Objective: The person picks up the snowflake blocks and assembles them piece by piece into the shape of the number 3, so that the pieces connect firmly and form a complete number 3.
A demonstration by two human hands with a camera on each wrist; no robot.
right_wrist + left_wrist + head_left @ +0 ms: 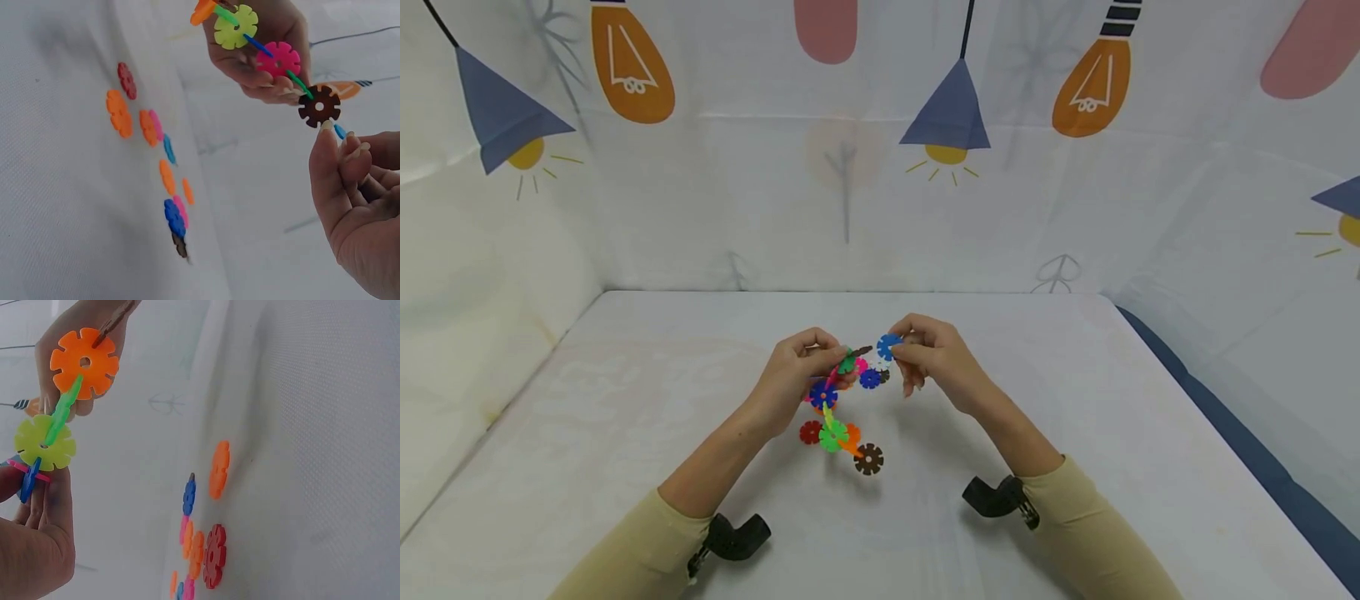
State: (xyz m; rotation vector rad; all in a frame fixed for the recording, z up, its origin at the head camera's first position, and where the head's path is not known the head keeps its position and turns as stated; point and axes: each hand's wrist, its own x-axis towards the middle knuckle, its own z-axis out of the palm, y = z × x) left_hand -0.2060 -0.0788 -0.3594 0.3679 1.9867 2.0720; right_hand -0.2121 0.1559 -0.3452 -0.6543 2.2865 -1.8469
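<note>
In the head view, the left hand (793,375) pinches the chain (833,436) near its upper end, above the surface (1075,417), while the right hand (938,354) holds the blue disc (889,345) between thumb and fingers, just beside the edge-on brown disc (863,351); if their slots are out of line, the blue disc would likely skid off or twist in the fingers. In the left wrist view, the orange disc (74,378) and the links next to it hang free beyond the left hand's grip, so a hard push could set them swinging and work a joint loose. Below lie loose discs (214,557), among which a dropped piece might get lost. In the right wrist view, the blue disc meets the brown disc's rim edge-on; I cannot tell whether it is seated, and letting go too soon could drop it.
</note>
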